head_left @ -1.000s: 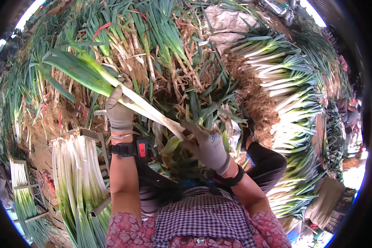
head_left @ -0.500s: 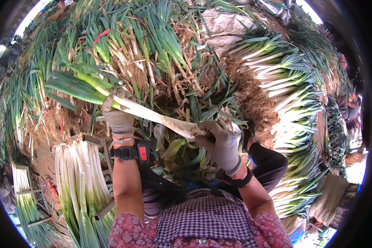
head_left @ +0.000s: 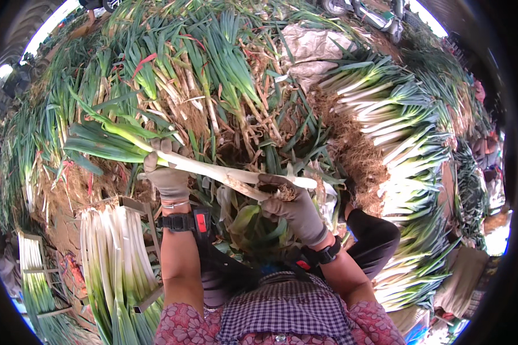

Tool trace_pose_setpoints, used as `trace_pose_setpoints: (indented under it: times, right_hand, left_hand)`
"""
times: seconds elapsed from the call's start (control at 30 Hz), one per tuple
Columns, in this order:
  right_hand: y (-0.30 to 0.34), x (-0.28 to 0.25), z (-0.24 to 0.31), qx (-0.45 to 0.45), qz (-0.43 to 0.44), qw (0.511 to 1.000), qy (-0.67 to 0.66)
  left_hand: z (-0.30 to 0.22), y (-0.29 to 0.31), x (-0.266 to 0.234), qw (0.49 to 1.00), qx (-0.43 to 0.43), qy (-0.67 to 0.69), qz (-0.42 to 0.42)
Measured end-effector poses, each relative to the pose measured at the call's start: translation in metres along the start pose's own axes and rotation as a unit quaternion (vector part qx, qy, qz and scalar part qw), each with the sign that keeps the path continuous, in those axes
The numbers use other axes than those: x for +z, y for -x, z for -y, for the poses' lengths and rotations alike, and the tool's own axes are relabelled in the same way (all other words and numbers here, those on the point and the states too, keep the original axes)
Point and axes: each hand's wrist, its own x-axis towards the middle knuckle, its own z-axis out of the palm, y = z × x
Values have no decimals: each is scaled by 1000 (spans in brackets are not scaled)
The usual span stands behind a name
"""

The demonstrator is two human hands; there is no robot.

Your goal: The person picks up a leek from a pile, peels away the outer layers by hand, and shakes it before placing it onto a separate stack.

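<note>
Hands (head_left: 170,179) (head_left: 300,215) on leek (head_left: 208,169), apart from sack (head_left: 312,49)

I log left glove (head_left: 171,183) and right glove (head_left: 305,218) as matt cloth. Held leek (head_left: 207,169): smooth, faintly glossy; its green leaves (head_left: 106,148) waxy-looking. Root mass (head_left: 357,152): rough, fibrous, dull. Pale sack (head_left: 312,47): creased, matt; woven plastic or paper, I cannot tell from here. Apron (head_left: 282,313): matt woven cloth. Rack bar (head_left: 148,298): smooth, metal-looking. Left wrist strap (head_left: 178,222): matt; fabric or rubber, unclear to me.
</note>
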Motion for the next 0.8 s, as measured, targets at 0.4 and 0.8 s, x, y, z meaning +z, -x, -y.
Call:
trace_pose_setpoints:
  times: [0.4,0.8]
  right_hand:
    - [43,-18,12,52,-30,983,171]
    - [-5,-22,5,-212,-23,811,545]
  left_hand:
    - [19,-2,-24,917,-40,-189,-348]
    - [54,21,32,926,-138,-306,-170]
